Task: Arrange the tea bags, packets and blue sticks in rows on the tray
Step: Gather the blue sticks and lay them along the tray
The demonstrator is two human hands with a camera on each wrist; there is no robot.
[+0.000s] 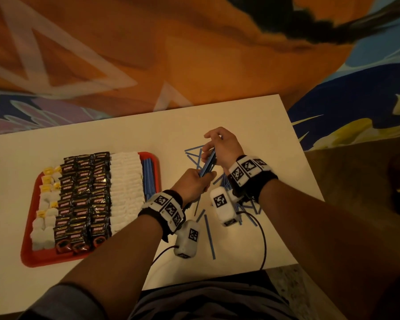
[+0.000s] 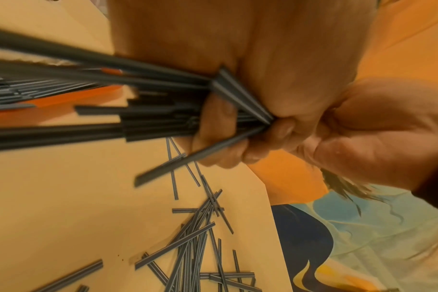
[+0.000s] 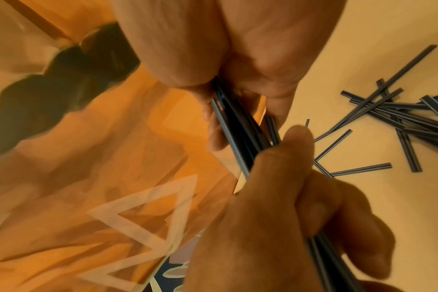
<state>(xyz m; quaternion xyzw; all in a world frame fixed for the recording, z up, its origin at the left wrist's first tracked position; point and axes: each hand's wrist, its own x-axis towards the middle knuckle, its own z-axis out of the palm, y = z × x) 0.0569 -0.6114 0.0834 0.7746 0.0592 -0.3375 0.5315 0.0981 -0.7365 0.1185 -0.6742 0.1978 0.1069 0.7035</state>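
A red tray (image 1: 32, 257) at the left holds rows of tea bags (image 1: 45, 204), black packets (image 1: 83, 199), white packets (image 1: 126, 188) and, along its right side, blue sticks (image 1: 149, 179). To the right of the tray, above the table, both hands hold one bundle of blue sticks (image 1: 208, 163). My left hand (image 1: 202, 176) grips its near end, fingers curled round the bundle (image 2: 163, 126). My right hand (image 1: 209, 148) pinches the far end (image 3: 240, 134). Several loose blue sticks (image 1: 209, 236) lie scattered on the table under and around my hands (image 2: 195, 237) (image 3: 400, 118).
The white table (image 1: 125, 130) ends just beyond my right hand and at the right, over an orange and blue patterned floor (image 1: 194, 54). Black cables (image 1: 263, 239) from the wrist cameras trail over the table's near edge.
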